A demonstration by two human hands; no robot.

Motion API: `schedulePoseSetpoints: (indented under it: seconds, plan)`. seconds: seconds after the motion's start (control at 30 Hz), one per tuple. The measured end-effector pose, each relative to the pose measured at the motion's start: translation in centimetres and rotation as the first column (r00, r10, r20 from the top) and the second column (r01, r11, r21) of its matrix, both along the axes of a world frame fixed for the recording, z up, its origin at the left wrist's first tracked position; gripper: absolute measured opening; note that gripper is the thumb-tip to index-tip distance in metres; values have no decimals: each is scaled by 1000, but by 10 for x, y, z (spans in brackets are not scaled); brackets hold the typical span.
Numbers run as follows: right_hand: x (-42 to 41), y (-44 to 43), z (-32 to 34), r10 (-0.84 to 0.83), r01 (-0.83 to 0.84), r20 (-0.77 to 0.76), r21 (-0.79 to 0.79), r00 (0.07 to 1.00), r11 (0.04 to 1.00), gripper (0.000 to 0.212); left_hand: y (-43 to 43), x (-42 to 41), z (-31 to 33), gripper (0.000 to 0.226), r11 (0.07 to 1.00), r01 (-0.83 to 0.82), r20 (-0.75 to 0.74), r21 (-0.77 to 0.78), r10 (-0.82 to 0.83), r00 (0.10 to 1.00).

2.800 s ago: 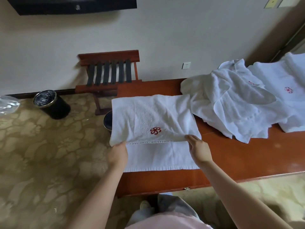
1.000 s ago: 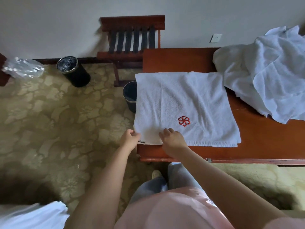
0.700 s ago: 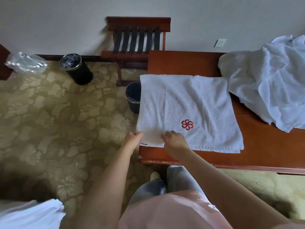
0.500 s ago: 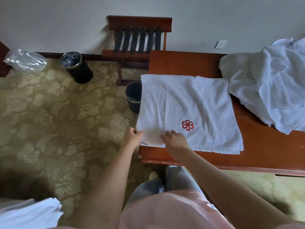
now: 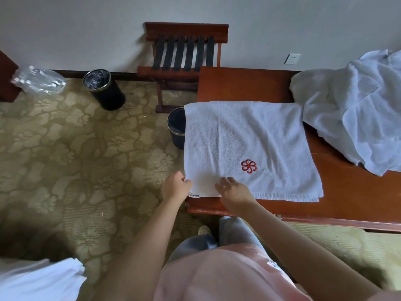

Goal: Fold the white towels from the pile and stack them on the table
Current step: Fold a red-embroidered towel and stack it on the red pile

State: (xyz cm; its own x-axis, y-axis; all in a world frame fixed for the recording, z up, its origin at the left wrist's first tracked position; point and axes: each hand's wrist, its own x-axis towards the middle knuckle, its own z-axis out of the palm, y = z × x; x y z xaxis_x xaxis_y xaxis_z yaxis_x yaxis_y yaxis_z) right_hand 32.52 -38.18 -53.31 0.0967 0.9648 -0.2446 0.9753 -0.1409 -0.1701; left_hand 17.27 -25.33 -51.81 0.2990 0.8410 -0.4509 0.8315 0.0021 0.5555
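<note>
mid-fold on one towel [image 5: 245, 146], doubled and spread flat on the tabletop [image 5: 238, 83] at centre frame, left end overhanging the edge; gripping its lower-left corner with the left hand [image 5: 175, 187], fingers curled round the cloth; grasping the near hem just beside it with the right hand [image 5: 234, 193], fingers bent over the top, thumb hidden; next, probably lifting that end and carrying it rightward over the red emblem [image 5: 248, 166], edges matched; unfolded pile [image 5: 358, 114] waiting at right of frame
</note>
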Motion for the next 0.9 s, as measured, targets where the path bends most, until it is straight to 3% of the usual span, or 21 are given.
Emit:
schedulePoseSetpoints:
  seconds: [0.27,0.4,0.5,0.6,0.77,0.9]
  plan:
    - [-1,-6,7,79,-81,33,37,996,996,34,-3,3,4,16,993,101,-143,64,-91,985]
    - [1,-8,9,76,-73,-25,103,997,992,31,-2,1,4,5,989,137,-258,51,-120,959]
    - [7,-13,8,47,-39,-117,70,992,997,32,-5,8,11,35,977,171,-374,128,-112,921]
    - [9,-20,13,-39,58,-180,101,983,993,34,-10,22,15,60,893,356,-467,274,-200,861]
    - [35,-43,16,-287,307,-153,126,946,943,32,-26,68,11,36,739,620,-284,263,-555,782]
    - [66,-83,20,-513,526,-118,150,850,837,29,-44,101,7,37,669,715,-225,201,-679,699]
